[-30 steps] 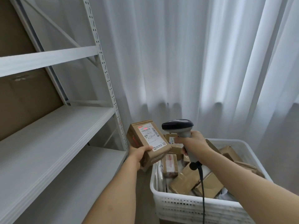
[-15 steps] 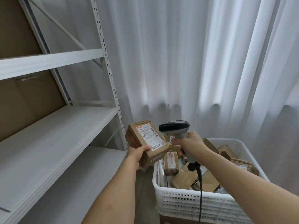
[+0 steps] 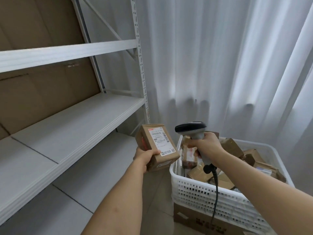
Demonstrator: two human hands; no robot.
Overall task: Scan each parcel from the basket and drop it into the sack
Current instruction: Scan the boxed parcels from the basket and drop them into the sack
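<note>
Scanning looks to be the step in hand: the left hand [image 3: 147,156] grips one brown parcel [image 3: 159,146] by its lower near corner, thumb lying on the labelled face, and holds it up just left of the white basket [image 3: 199,192], clear of the rim. The right hand [image 3: 205,146] is wrapped round the handle of the grey scanner [image 3: 191,131] above the basket's far left corner, the scanner head just beside the parcel and not touching it, its dark cable [image 3: 215,189] hanging down in front of the basket wall. So both hands are full, neither slack.

As for progress, I judge the task far from finished. The basket holds a heap of brown parcels [image 3: 199,173] lying at all angles, so many remain to be scanned. The sack is not in view, so how many have already gone into it cannot be told. For the parcel in hand, the drop is still to come.

The held parcel is a flat oblong box. Its long axis runs from the thumb up and away, leaning a little towards the shelving side of the basket, so it stands tilted rather than upright. Its white shipping label [image 3: 160,141] faces up and towards the camera, turned partly to the scanner, with the barcode strip along the label's edge nearest the scanner. The scanner's nose points left, away from the basket and towards that label. A reddish glow shows on the parcel's far left side; whether that is the scan beam I cannot tell.
</note>
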